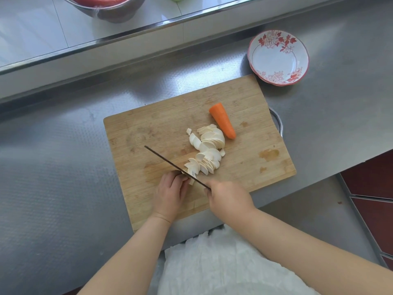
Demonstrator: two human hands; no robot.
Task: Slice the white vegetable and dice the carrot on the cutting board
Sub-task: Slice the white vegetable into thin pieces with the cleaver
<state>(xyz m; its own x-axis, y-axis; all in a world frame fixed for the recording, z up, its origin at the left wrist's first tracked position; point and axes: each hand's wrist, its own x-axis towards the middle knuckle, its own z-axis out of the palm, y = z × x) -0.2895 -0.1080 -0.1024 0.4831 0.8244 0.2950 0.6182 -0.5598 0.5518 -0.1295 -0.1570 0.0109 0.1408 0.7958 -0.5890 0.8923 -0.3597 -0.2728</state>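
Note:
A wooden cutting board (161, 133) lies on the steel counter. White vegetable slices (207, 149) are heaped in a curved row at its middle. A whole carrot piece (223, 120) lies just beyond them, uncut. My left hand (171, 191) curls its fingers over the small remaining end of the white vegetable (192, 181) near the board's front. My right hand (226, 196) grips the handle of a knife (170, 162), seen edge-on, its blade standing against my left fingers and the vegetable end.
A white bowl with red flowers (278, 57) stands on the counter beyond the board's right corner. A metal bowl (106, 9) sits on the raised ledge at the back. The counter's front edge runs close to the board's near right corner.

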